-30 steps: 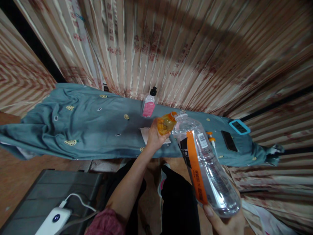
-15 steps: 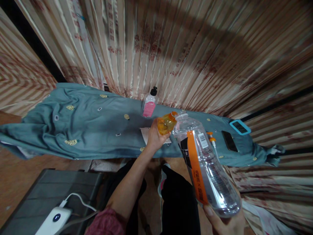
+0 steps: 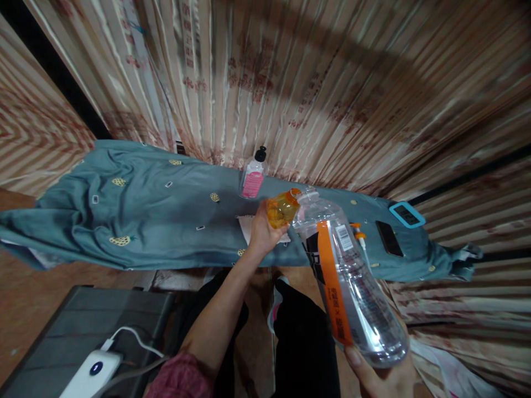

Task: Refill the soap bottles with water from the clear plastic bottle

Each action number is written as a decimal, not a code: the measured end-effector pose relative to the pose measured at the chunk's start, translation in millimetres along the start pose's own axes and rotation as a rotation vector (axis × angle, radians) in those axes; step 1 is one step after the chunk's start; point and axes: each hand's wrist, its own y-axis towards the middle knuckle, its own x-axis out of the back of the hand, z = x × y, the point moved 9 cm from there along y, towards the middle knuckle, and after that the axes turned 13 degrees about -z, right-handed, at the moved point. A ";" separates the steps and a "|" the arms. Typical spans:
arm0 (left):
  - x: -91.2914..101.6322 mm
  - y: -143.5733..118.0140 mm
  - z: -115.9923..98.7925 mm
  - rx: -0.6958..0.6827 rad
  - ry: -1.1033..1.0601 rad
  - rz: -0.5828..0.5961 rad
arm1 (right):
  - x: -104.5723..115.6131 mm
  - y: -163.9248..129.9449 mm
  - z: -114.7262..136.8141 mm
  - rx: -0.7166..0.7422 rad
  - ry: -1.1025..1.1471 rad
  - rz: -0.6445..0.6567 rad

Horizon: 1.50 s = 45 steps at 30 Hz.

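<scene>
Beyond both sets of fingers rises a pleated fabric curtain (image 3: 265, 83) printed with red flowers and characters. Below the left fingers runs one bench (image 3: 166, 215) under wrinkled blue-green cloth with pineapple motifs. Nearer the wearer, left of the fingers, is one ribbed grey case (image 3: 145, 312).

Of three bottles, the large bottle (image 3: 360, 293), clear ridged plastic, lies tilted in the right hand (image 3: 385, 378), its thumb and fingers closed about the base; its orange label band bears Chinese characters around an "×", beside a barcode. The left hand (image 3: 262, 235) has its fingers wrapped around the small amber bottle (image 3: 282, 211), mouth at the large one's neck; I cannot tell if they touch. Just beyond the left fingers stands a black-topped bottle (image 3: 252, 179), its pink label unreadable.

One white power bank (image 3: 85, 376) lies left of the fingers; to their right are a dark phone (image 3: 389, 239), a blue-framed device (image 3: 407, 215) and an orange-topped pump (image 3: 359, 235).
</scene>
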 end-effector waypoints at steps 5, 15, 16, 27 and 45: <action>1.8 0.4 -0.3 0.036 0.010 0.003 | -0.2 -0.3 2.9 0.033 0.000 -0.010; 3.2 1.0 -5.4 0.044 0.008 0.024 | -0.9 -0.3 6.2 0.032 -0.003 -0.001; 2.8 0.8 -4.8 0.043 0.006 0.023 | -1.1 -0.5 6.4 0.031 -0.002 -0.001; 1.9 0.8 -1.5 0.030 0.015 -0.001 | 0.4 0.4 2.3 0.072 -0.024 0.007; 1.7 0.0 -1.7 0.017 0.008 0.000 | 0.0 0.9 3.3 0.095 -0.024 0.005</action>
